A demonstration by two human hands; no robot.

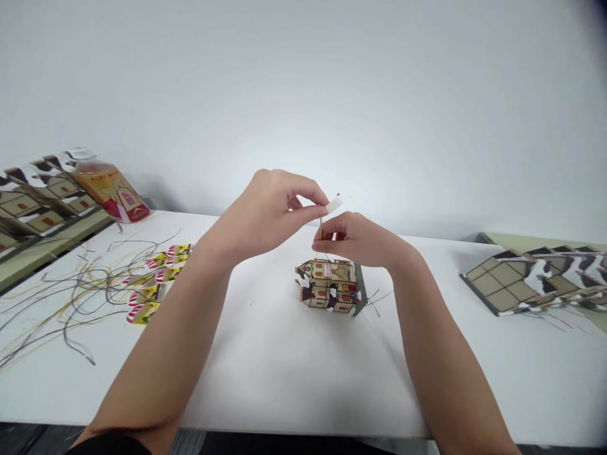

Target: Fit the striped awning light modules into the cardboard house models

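Note:
A miniature house [327, 284] with printed windows and snow-white patches lies on its side on the white table [294, 373]. Above it, my left hand [272, 212] pinches a small white strip [334, 203] between thumb and forefinger; its material is unclear. Thin wires [321, 229] rise from the house towards this strip. My right hand [363, 240], just lower and to the right, has thumb and forefinger closed on these wires. More dark wires [377, 301] stick out by the house's dark base.
At left lie several small yellow pieces with red-and-white striped tops [145, 311], amid tangled wires [76, 297]. Further back are a drink bottle [114, 189] and a row of model houses [45, 196]. More model houses [535, 278] lie at right. A wall [303, 95] stands behind.

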